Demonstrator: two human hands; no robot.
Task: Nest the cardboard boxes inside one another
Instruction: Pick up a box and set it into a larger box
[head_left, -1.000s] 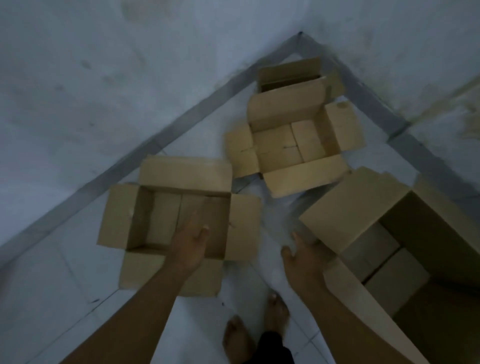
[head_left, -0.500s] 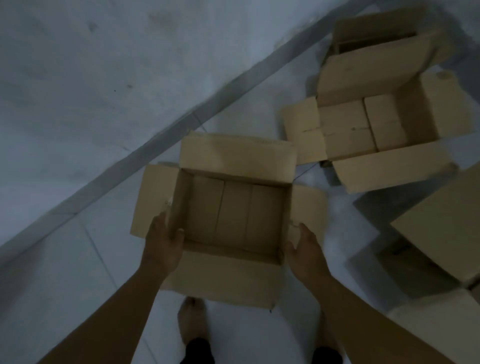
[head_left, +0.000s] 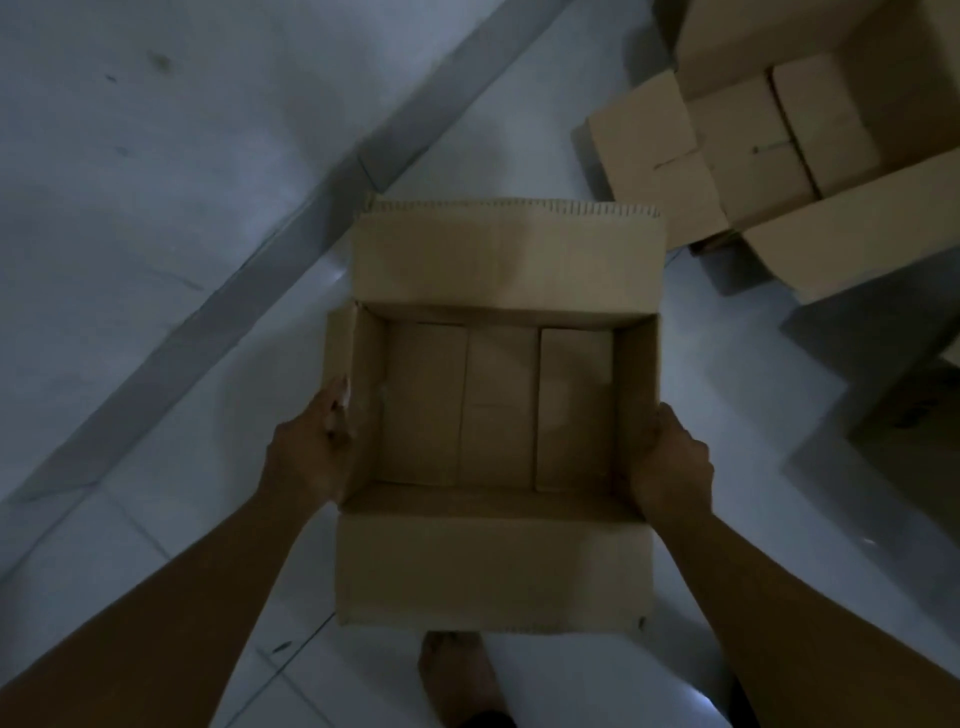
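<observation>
An open cardboard box (head_left: 498, 410) fills the middle of the head view, its flaps spread and its inside bare. My left hand (head_left: 306, 457) grips its left wall and folded side flap. My right hand (head_left: 672, 467) presses on its right wall. The box is held between both hands, above the floor. A second open box (head_left: 779, 145) lies at the upper right. The dark edge of a third, larger box (head_left: 904, 395) shows at the right margin.
A pale tiled floor (head_left: 156, 519) meets a white wall along a grey skirting strip (head_left: 260, 291) running diagonally at the left. My bare foot (head_left: 457, 680) stands below the held box.
Both hands have closed on the sides of the left box and lifted it toward me. The view has swung left, pushing the other boxes to the right edge.
</observation>
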